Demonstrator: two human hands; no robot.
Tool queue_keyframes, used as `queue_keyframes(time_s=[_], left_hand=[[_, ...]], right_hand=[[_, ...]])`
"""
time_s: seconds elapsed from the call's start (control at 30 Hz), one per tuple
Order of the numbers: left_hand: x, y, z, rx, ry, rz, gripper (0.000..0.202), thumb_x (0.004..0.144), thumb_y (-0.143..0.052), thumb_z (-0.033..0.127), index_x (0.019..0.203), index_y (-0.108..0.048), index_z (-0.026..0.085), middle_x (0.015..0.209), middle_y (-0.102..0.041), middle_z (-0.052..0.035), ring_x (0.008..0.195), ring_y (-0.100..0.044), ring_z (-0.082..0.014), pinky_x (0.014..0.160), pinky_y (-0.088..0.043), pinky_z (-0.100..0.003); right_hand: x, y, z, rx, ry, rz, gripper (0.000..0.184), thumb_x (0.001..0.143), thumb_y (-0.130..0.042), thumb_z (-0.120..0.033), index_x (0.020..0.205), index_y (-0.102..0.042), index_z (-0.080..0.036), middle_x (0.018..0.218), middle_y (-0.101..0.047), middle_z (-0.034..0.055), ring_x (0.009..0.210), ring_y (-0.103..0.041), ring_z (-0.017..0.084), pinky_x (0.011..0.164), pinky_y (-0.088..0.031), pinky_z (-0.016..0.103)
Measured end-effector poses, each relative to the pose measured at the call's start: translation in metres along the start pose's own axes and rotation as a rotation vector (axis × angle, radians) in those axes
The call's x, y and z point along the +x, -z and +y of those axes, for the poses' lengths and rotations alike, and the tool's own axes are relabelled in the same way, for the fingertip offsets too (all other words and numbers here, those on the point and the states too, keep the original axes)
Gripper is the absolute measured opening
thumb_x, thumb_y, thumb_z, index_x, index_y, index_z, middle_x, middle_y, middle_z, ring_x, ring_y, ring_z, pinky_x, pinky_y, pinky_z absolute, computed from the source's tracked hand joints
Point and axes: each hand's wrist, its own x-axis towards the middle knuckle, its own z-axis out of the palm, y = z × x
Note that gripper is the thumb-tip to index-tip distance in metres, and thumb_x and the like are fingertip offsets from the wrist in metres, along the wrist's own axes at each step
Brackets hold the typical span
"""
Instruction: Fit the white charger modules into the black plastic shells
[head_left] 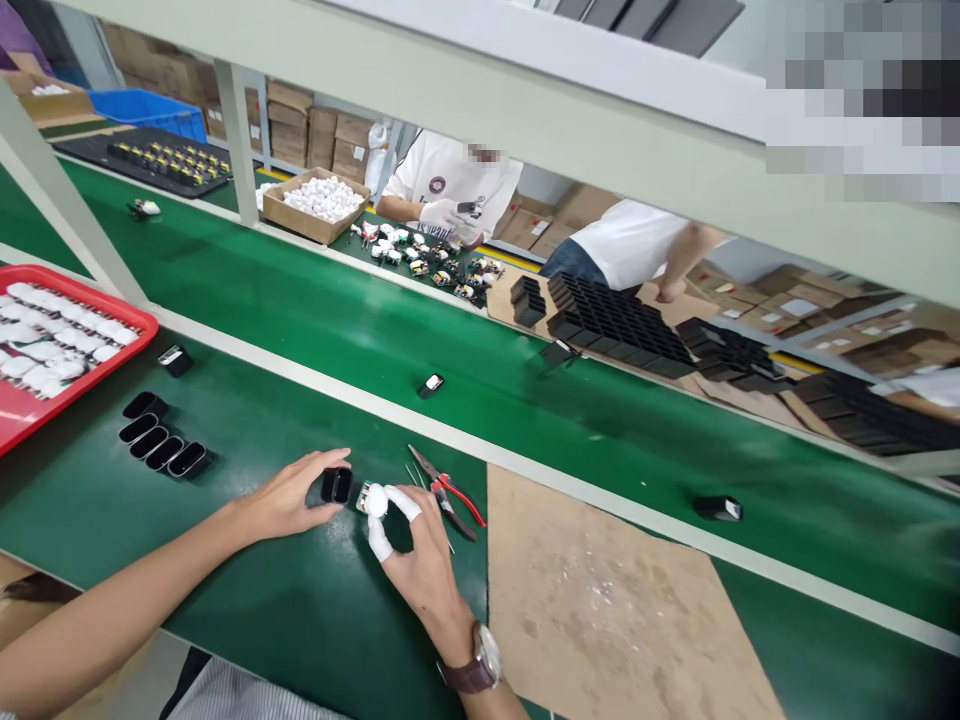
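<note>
Between the thumb and fingers of my left hand (289, 495) is a black oval housing (339, 485), its open end turned to the right. My right hand (420, 555), with white finger cots on thumb and forefinger, pinches a small part with a round white top and a green circuit-board edge (373, 500). The part sits just right of the housing's opening, a small gap apart. Red-handled pliers (450, 490) lie beyond my right hand, beside some thin metal tools. Several black housings (163, 440) stand in a group on the green bench to the left.
A red tray (146, 325) of white parts is at the left. Past a pale rail runs a green conveyor (337, 310) carrying a few black housings (431, 385). Brown cardboard (600, 600) covers the bench at right. Co-workers (457, 185) are across the belt.
</note>
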Motion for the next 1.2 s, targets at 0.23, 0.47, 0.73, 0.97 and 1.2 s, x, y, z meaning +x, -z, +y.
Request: queue_keyframes(time_s=[0.23, 0.47, 0.73, 0.97, 1.2], left_hand=[[-0.005, 0.003, 0.009, -0.031, -0.137, -0.034, 0.078, 0.099, -0.065, 0.022, 0.165, -0.026, 0.037, 0.15, -0.062, -0.0056, 0.14, -0.055, -0.0258, 0.117, -0.048, -0.046], [-0.005, 0.005, 0.009, 0.003, -0.163, -0.037, 0.077, 0.099, -0.064, 0.02, 0.165, -0.027, 0.035, 0.149, -0.063, -0.0058, 0.139, -0.055, -0.0275, 0.115, -0.05, -0.047], [-0.007, 0.003, 0.008, 0.001, -0.154, -0.044, 0.076, 0.099, -0.066, 0.022, 0.164, -0.029, 0.036, 0.148, -0.064, -0.0058, 0.138, -0.056, -0.0281, 0.114, -0.05, -0.048], [-0.007, 0.002, 0.005, -0.021, -0.166, -0.025, 0.076, 0.1, -0.068, 0.026, 0.164, -0.028, 0.035, 0.149, -0.063, -0.0094, 0.141, -0.055, -0.0292, 0.118, -0.046, -0.052], [-0.01, 0.001, 0.005, -0.112, -0.034, -0.144, 0.075, 0.1, -0.065, 0.024, 0.163, -0.026, 0.034, 0.156, -0.057, -0.0095, 0.142, -0.058, -0.0272, 0.118, -0.05, -0.048]], right_hand=[[0.012, 0.011, -0.022, -0.078, 0.159, -0.098, 0.049, 0.096, -0.066, -0.01, 0.142, -0.057, -0.023, 0.122, -0.065, 0.0135, 0.117, -0.062, 0.029, 0.097, -0.059, 0.05], [0.013, 0.006, -0.02, -0.164, 0.198, -0.184, 0.044, 0.098, -0.065, -0.011, 0.14, -0.056, -0.021, 0.125, -0.064, 0.0146, 0.118, -0.058, 0.031, 0.097, -0.061, 0.051], [0.019, 0.007, -0.025, -0.185, 0.164, -0.282, 0.04, 0.101, -0.06, -0.016, 0.14, -0.059, -0.025, 0.127, -0.063, 0.0136, 0.118, -0.06, 0.032, 0.096, -0.062, 0.053], [0.021, 0.013, -0.024, -0.104, 0.123, -0.301, 0.054, 0.103, -0.062, -0.022, 0.154, -0.045, -0.024, 0.131, -0.065, 0.0142, 0.12, -0.063, 0.031, 0.098, -0.062, 0.051], [0.014, -0.002, -0.014, -0.04, 0.17, -0.294, 0.032, 0.104, -0.059, -0.018, 0.136, -0.06, -0.022, 0.143, -0.062, 0.015, 0.133, -0.059, 0.031, 0.105, -0.061, 0.052]])
